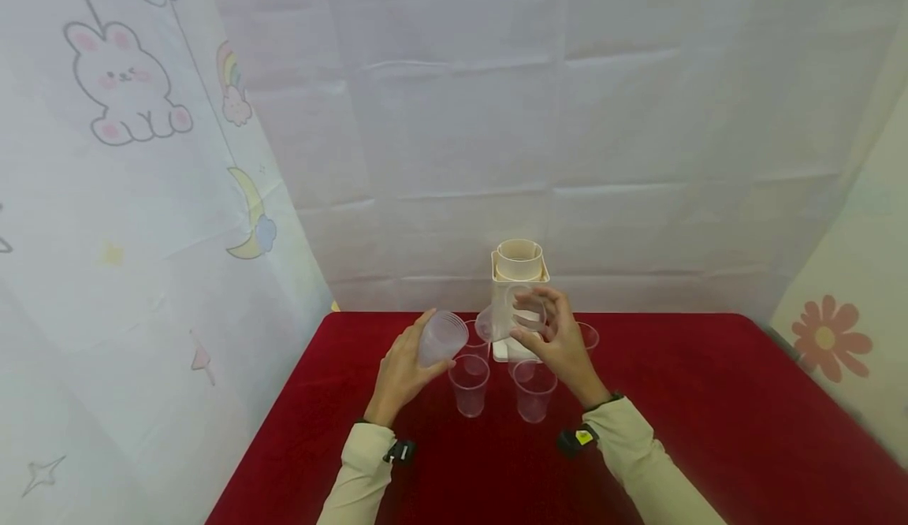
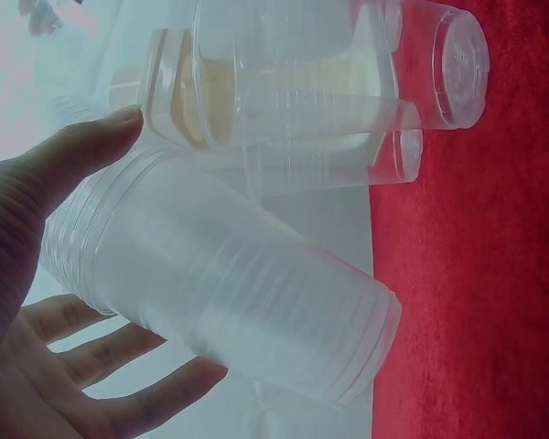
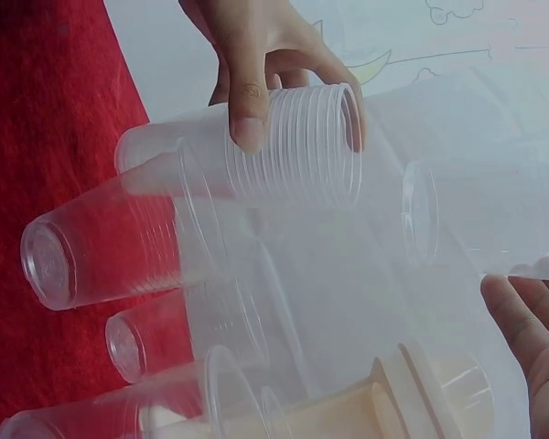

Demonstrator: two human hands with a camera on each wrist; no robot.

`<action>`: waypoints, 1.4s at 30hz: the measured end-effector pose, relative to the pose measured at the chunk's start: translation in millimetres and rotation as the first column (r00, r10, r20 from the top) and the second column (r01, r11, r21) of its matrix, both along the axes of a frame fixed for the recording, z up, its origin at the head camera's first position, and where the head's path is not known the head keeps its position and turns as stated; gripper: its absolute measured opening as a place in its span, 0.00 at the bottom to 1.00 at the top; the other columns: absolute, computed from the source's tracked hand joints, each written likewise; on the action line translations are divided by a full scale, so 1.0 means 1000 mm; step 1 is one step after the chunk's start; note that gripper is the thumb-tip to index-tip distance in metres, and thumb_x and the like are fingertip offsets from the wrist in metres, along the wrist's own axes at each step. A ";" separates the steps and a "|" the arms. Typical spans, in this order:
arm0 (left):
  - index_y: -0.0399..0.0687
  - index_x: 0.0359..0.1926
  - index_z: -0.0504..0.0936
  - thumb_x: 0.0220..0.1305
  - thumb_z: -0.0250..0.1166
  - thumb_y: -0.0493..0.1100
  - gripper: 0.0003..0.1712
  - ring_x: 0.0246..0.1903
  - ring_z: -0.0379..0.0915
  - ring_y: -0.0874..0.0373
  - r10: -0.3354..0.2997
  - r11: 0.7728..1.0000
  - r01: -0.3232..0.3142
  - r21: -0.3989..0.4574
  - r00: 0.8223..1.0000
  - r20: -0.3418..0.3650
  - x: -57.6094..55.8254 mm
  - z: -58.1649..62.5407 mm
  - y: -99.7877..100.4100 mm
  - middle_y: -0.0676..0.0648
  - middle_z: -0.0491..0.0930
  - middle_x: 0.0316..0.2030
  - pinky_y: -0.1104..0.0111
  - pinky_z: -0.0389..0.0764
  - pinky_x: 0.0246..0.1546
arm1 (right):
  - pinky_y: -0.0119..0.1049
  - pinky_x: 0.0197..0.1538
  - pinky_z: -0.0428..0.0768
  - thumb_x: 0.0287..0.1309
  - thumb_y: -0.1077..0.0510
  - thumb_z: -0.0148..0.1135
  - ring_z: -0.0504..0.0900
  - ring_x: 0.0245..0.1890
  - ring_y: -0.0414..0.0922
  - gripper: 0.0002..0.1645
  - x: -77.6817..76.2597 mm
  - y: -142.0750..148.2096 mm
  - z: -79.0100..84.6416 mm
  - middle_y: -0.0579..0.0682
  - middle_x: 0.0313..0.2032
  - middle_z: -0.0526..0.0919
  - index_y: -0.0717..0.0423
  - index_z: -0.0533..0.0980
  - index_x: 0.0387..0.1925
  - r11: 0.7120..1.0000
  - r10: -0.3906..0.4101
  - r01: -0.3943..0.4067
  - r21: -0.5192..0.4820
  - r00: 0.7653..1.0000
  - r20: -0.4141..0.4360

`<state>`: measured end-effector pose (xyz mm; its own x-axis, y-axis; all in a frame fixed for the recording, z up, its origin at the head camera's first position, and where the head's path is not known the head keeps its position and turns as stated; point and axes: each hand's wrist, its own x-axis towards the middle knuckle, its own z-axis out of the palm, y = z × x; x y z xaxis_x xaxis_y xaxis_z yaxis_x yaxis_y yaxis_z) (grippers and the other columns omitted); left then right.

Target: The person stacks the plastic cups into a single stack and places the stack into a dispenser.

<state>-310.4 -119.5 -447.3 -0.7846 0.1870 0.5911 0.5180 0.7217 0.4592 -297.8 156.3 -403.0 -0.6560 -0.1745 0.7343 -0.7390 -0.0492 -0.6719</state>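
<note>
My left hand [image 1: 403, 371] grips a nested stack of clear plastic cups [image 2: 229, 265], tilted, thumb on one side and fingers on the other. In the right wrist view the stack's many rims [image 3: 297, 142] show close together. With my right hand [image 1: 563, 344] I hold a single clear plastic cup [image 3: 489, 219] on its side, fingers and thumb round it, in front of the cream-coloured holder. Below and between the hands, two clear cups stand upright on the red cloth, a left cup [image 1: 470, 395] and a right cup [image 1: 534, 400].
A cream holder with a round tube [image 1: 520, 261] on top stands toward the back of the red-covered table [image 1: 660, 430]. Another cup [image 1: 587, 336] stands behind my right hand, and one [image 1: 474, 336] beside the holder. A pale fabric backdrop [image 1: 440, 154] hangs behind.
</note>
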 end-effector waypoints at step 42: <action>0.60 0.74 0.64 0.50 0.78 0.56 0.51 0.49 0.76 0.45 0.003 1.000 -0.003 -0.004 0.999 -0.035 0.002 0.000 -0.001 0.42 0.78 0.57 0.46 0.81 0.39 | 0.42 0.55 0.78 0.54 0.76 0.66 0.72 0.60 0.66 0.41 -0.005 -0.043 0.001 0.73 0.60 0.68 0.73 0.54 0.64 0.991 0.131 -0.129 -0.041 0.991 0.034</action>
